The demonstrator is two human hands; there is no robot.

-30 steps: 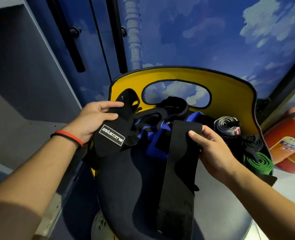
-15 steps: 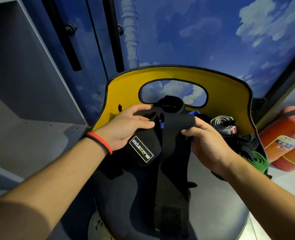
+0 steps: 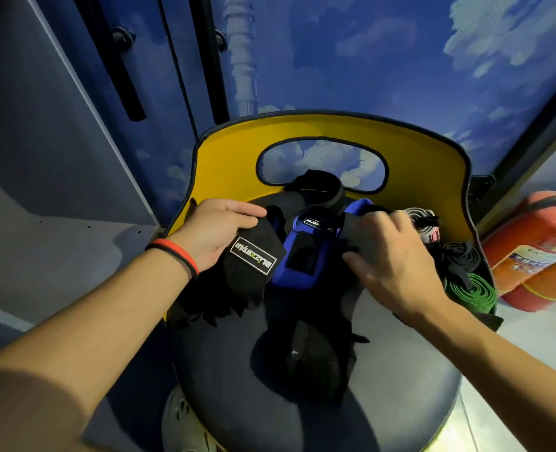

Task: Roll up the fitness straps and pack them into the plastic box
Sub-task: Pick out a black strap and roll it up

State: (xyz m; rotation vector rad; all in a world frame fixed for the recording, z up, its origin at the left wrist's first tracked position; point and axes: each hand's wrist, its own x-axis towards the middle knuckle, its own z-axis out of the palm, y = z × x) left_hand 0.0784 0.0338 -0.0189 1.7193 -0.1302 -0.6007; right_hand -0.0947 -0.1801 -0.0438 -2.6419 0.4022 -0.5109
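A pile of fitness straps lies on a chair seat (image 3: 400,370). My left hand (image 3: 214,233) grips a black strap with a white logo patch (image 3: 254,259) at the pile's left. My right hand (image 3: 390,265) is blurred and curls round the top of a long black strap (image 3: 315,353) that hangs down over the seat. Between my hands shows a blue strap (image 3: 302,256). Rolled straps sit at the right of the seat: a grey one (image 3: 420,216), a black one (image 3: 462,259) and a green one (image 3: 472,291). No plastic box is in view.
The chair has a yellow backrest (image 3: 417,164) with an oval cut-out. Orange fire extinguishers (image 3: 537,252) stand on the floor at the right. A grey cabinet shelf (image 3: 58,249) is at the left, a blue sky-patterned wall behind.
My right hand has moved right and down with the long black strap, whose upper part is now bunched, uncovering the blue strap. My left hand has shifted slightly left with the logo strap.
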